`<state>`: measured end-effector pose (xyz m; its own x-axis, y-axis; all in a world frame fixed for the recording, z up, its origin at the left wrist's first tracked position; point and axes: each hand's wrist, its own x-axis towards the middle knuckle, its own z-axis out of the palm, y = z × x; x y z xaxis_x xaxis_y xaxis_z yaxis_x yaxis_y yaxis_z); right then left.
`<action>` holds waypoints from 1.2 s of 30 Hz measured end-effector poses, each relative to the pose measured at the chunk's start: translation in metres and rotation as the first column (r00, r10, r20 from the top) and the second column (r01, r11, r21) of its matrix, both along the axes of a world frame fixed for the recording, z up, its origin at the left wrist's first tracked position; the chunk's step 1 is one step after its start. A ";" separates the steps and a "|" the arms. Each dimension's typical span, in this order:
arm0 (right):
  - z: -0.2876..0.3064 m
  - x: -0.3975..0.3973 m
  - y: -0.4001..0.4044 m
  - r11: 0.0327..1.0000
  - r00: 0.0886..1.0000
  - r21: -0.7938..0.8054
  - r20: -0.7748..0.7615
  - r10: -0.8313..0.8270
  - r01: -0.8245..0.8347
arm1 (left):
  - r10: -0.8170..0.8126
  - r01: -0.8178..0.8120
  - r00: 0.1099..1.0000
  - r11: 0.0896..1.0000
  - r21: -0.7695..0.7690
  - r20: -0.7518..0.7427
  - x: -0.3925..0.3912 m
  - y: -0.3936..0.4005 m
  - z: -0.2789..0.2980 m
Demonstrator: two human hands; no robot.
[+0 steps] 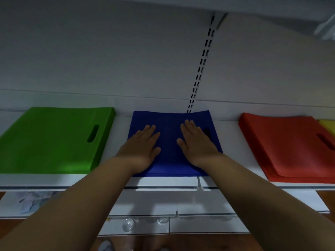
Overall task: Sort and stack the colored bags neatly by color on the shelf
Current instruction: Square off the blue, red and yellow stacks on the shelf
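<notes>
A stack of blue bags [168,122] lies flat in the middle of the white shelf [230,134]. My left hand [143,147] rests palm down on its left half, fingers straight. My right hand [196,144] lies flat on its right half, partly covering the handle slot. Left of it sits a green stack [52,142] with its handle slot showing. To the right lies a red stack [288,147], and a yellow bag [329,126] peeks out behind it at the frame edge.
A slotted metal upright [201,67] runs up the white back wall behind the blue stack. Another shelf [163,2] hangs overhead. Lower white shelves [199,203] jut out beneath, one with clear items [128,224]; the wooden floor shows below.
</notes>
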<state>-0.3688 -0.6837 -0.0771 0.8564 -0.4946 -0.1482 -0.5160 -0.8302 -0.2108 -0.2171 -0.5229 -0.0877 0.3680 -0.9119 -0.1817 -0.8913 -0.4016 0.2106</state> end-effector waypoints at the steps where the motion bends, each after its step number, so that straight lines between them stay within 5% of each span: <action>1: -0.008 0.001 -0.002 1.000 0.999 -0.028 -0.044 0.007 -0.008 | -0.001 0.000 1.000 0.999 0.036 0.009 -0.001 0.000 -0.006; 8: -0.017 0.003 -0.003 0.993 0.988 -0.112 -0.155 0.023 -0.040 | -0.022 0.016 0.994 0.998 0.056 0.110 -0.003 0.000 -0.020; 17: -0.029 0.047 -0.003 0.998 0.998 -0.038 -0.050 0.048 -0.050 | -0.008 0.005 0.997 0.999 0.041 0.075 -0.006 -0.001 -0.019; 23: -0.034 0.051 -0.006 0.995 0.998 -0.077 -0.034 0.055 -0.057 | 0.049 -0.037 0.995 0.991 -0.131 0.092 0.030 -0.033 -0.002; 32: -0.024 0.070 -0.017 0.998 0.999 -0.053 -0.034 0.030 -0.032 | 0.089 -0.094 0.983 0.995 0.025 0.159 0.056 -0.044 -0.027; 36: -0.019 0.104 -0.017 0.986 0.986 -0.011 -0.018 0.168 -0.168 | 0.091 -0.100 0.981 0.994 0.041 0.173 0.054 -0.041 -0.027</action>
